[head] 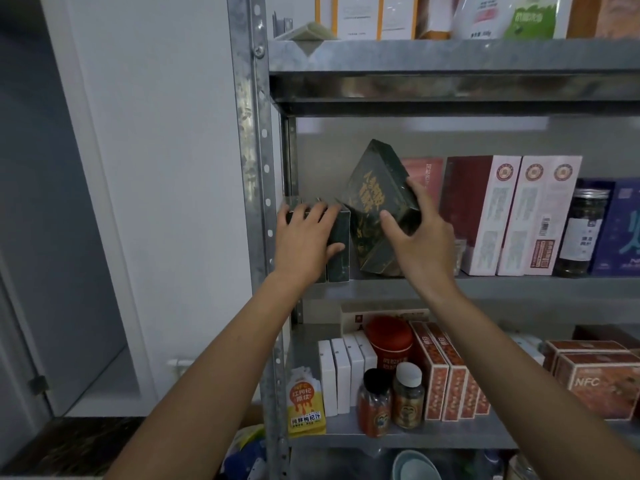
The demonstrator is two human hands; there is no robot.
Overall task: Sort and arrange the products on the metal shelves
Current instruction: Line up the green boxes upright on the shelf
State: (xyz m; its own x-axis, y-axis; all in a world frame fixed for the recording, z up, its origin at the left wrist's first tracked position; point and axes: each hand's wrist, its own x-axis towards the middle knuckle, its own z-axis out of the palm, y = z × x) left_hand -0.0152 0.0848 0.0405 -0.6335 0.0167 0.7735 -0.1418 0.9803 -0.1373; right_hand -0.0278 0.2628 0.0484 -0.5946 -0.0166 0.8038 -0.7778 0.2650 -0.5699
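Observation:
A dark green box with gold lettering [372, 199] is tilted on the middle metal shelf [519, 284], its lower corner near the shelf surface. My right hand [420, 237] grips its right lower end, thumb on the front face and fingers round the side. To its left stand upright dark green boxes [339, 249] against the shelf's left post. My left hand [306, 237] holds them, fingers over their tops and thumb on the front.
Pink-and-red tall boxes [512, 216], a jar [578, 233] and a blue box [620, 230] fill the middle shelf's right. The lower shelf holds white boxes [341, 375], a red tin [389, 341], bottles, orange boxes [446, 375] and a yellow pouch [304, 407]. The perforated post [256, 168] stands left.

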